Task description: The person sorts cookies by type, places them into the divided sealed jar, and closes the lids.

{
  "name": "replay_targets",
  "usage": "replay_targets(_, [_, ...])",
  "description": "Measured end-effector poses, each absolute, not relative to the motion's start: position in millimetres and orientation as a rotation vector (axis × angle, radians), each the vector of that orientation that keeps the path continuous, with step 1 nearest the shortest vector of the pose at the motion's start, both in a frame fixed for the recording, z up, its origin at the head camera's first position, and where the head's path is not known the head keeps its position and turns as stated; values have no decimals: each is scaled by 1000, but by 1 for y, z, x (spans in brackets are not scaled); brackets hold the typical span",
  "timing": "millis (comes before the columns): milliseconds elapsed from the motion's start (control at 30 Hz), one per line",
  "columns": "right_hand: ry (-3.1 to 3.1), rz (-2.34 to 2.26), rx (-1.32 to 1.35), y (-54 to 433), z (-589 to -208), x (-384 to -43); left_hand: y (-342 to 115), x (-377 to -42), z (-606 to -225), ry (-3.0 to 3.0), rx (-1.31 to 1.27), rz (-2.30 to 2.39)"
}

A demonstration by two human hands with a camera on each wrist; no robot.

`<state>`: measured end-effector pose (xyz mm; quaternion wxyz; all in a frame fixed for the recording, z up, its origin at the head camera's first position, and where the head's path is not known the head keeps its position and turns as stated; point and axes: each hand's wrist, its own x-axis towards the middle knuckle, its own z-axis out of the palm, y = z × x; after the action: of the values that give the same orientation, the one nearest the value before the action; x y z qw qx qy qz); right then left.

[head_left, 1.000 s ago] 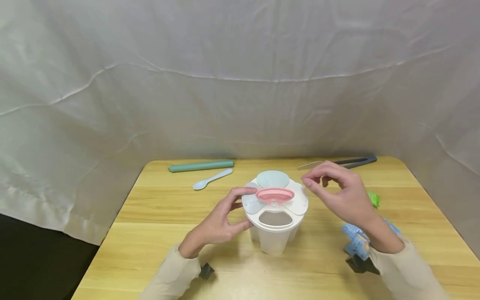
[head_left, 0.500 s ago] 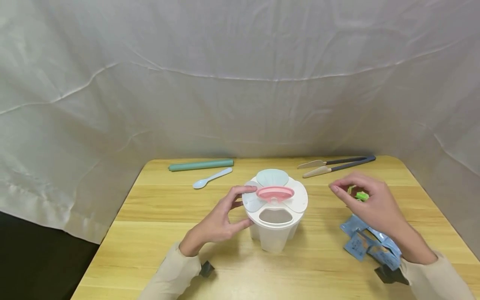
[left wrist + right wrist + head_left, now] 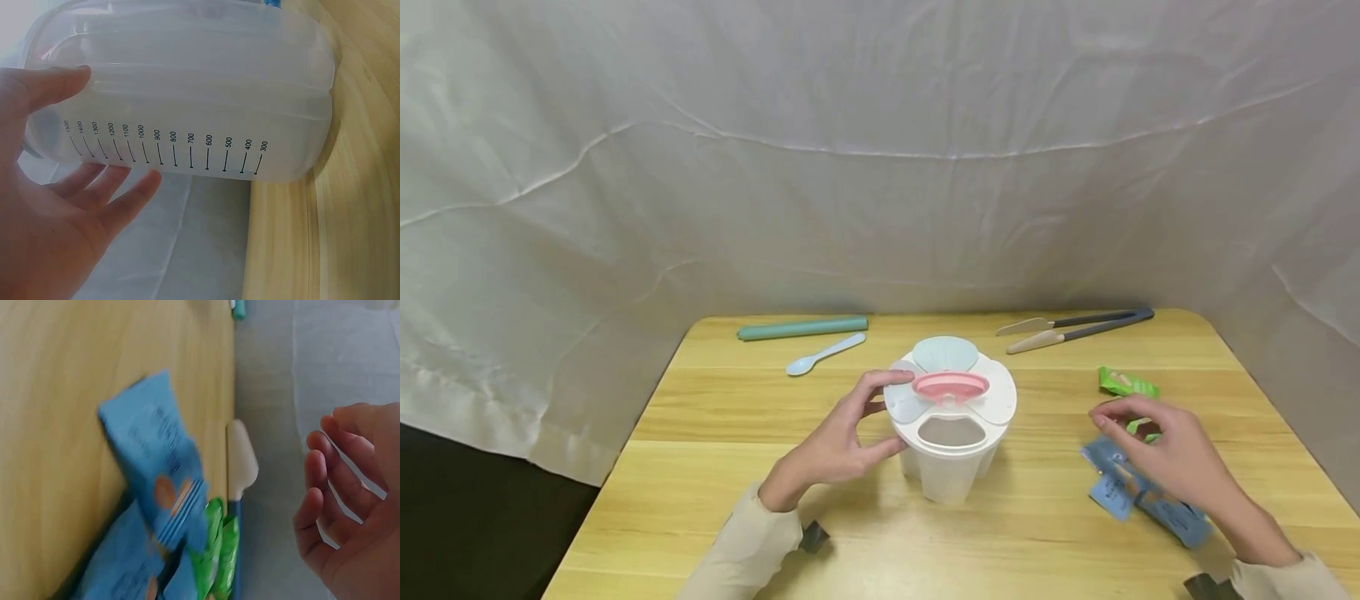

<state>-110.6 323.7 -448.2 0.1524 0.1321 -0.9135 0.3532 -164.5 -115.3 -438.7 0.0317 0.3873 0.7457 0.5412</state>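
A translucent canister (image 3: 947,477) stands upright near the middle of the table. Its round white lid has pale blue, pale green and white flaps; a pink flap (image 3: 951,387) is raised behind an uncovered front opening. My left hand (image 3: 842,450) grips the canister's left side, with thumb and fingers on either side of its wall. Black measuring marks (image 3: 169,150) show beside the fingertips in the left wrist view. Above several blue packets (image 3: 1112,497) hovers my right hand (image 3: 1183,454), its fingers loosely curved and holding nothing. Green packets (image 3: 1126,382) lie just beyond it.
Tongs (image 3: 1097,326) with dark handles lie at the back right. A pale blue spoon (image 3: 826,354) and a green stick-shaped thing (image 3: 802,328) lie at the back left. Grey cloth (image 3: 880,225) hangs behind the table.
My right hand has moved from beside the lid rightward and nearer me, over the packets, uncovering the tongs and a green packet. My left hand and the canister have stayed in place.
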Motion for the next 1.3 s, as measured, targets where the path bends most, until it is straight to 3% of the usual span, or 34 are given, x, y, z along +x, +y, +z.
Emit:
replay_targets(667, [-2863, 728, 197, 383, -470, -188, -115, -164, -437, 2290, 1180, 1668])
replay_targets(1300, [-3189, 667, 268, 404, -468, -219, -116, -164, -439, 2267, 1170, 1681])
